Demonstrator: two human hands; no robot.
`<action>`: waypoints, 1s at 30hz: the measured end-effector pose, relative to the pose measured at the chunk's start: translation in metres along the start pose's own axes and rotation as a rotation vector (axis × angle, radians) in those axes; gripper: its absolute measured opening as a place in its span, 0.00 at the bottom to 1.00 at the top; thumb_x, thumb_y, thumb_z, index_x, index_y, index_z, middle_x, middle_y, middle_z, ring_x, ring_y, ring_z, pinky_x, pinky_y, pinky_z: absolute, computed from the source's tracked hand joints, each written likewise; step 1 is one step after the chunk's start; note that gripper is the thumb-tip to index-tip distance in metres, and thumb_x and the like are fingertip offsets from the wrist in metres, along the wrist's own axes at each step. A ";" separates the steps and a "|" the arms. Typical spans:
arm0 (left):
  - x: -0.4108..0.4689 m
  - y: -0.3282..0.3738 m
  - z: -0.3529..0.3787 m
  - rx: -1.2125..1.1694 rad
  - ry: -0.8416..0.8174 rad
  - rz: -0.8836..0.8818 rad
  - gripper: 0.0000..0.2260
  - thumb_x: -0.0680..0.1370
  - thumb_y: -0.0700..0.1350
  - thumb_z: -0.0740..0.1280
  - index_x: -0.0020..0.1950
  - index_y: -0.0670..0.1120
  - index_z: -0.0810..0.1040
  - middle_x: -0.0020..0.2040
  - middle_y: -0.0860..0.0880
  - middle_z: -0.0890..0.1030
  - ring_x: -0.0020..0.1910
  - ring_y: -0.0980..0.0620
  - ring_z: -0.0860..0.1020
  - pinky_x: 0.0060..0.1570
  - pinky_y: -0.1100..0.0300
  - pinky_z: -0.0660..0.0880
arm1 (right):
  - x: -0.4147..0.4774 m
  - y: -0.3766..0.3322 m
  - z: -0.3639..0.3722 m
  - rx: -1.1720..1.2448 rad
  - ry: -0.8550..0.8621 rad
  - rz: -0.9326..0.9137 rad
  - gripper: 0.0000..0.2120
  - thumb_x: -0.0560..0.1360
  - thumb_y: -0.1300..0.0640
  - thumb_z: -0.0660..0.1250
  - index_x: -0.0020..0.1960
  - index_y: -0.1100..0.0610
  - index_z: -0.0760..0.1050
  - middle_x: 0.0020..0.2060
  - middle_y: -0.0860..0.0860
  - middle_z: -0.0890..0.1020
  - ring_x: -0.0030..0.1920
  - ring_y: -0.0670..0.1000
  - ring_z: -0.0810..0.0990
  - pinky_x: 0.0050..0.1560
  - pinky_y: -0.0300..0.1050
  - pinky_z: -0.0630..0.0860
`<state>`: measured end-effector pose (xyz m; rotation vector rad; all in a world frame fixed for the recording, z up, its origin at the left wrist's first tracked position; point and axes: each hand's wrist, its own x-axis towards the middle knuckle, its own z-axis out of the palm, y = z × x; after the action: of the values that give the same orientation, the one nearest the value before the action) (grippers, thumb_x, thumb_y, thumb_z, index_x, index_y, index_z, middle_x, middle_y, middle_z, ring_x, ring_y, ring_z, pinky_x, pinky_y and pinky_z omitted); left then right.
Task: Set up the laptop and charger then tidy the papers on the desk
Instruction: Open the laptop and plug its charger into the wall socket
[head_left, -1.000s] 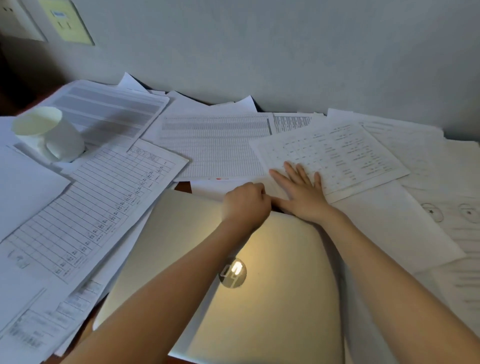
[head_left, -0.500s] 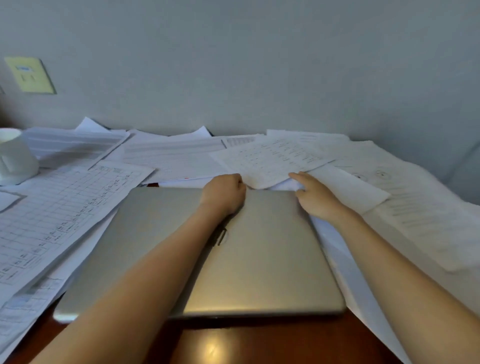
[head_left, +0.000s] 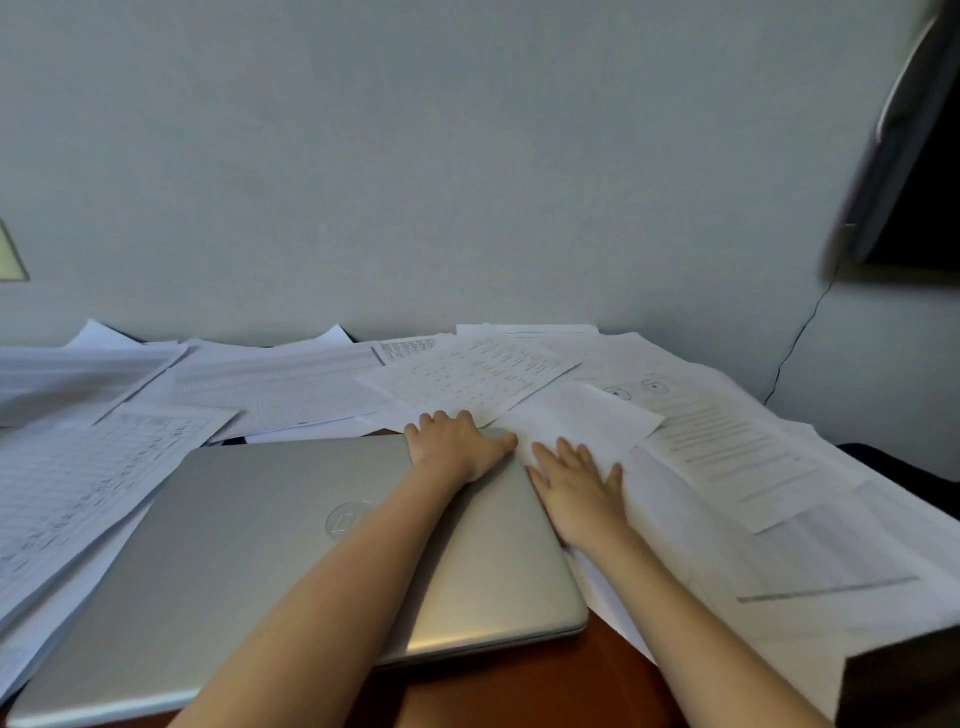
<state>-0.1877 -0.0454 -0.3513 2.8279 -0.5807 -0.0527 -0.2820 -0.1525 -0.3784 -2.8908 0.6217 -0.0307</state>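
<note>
Silver and smooth, with a matte metal look, the laptop lies closed and flat on the bench, in the lower middle of the view. Its long axis runs from left to right, a little turned, so that the left end comes nearer to the person. A round logo sits in the middle of the lid. The left forearm crosses the lid and hides a part of it.

The left hand rests on the far right corner of the lid. Its fingers are curled over the far edge, so the tips are hidden, and the thumb is stretched along the lid toward the right. The right hand lies palm down with the fingers spread, flat on a white sheet just beside the right edge of the laptop.

The papers are thin white sheets that overlap loosely on three sides of the laptop. Those at the left carry printed tables. Those at the right carry lines of text and two small circles. The print is too blurred to read.

The bench shows as glossy red-brown wood only in front of the laptop. Behind stands a plain pale grey wall, and a thin dark cable runs down it at the right. A dark blurred object is cut off at the upper right corner, and I cannot tell what it is.
</note>
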 end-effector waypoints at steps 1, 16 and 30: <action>0.002 0.001 0.001 -0.001 0.004 -0.022 0.32 0.74 0.67 0.54 0.67 0.45 0.69 0.66 0.42 0.71 0.66 0.41 0.66 0.63 0.49 0.60 | 0.003 0.002 0.000 0.000 0.001 -0.007 0.23 0.82 0.45 0.43 0.76 0.47 0.50 0.77 0.49 0.49 0.76 0.52 0.46 0.73 0.62 0.42; 0.009 -0.013 0.002 -0.074 0.061 0.077 0.20 0.79 0.55 0.53 0.61 0.45 0.74 0.59 0.44 0.74 0.60 0.43 0.69 0.61 0.52 0.63 | 0.060 0.025 -0.009 -0.021 0.080 -0.014 0.22 0.82 0.51 0.47 0.75 0.48 0.54 0.74 0.51 0.57 0.74 0.53 0.54 0.71 0.60 0.51; -0.044 -0.100 -0.024 -0.023 0.070 -0.048 0.22 0.80 0.55 0.51 0.73 0.51 0.62 0.69 0.44 0.67 0.70 0.46 0.62 0.70 0.51 0.53 | 0.020 -0.014 0.002 0.431 0.313 -0.033 0.15 0.76 0.65 0.57 0.51 0.60 0.81 0.52 0.60 0.80 0.52 0.59 0.77 0.48 0.44 0.71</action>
<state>-0.1881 0.0660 -0.3542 2.8086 -0.4939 0.0303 -0.2574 -0.1476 -0.3780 -2.4903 0.5350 -0.5584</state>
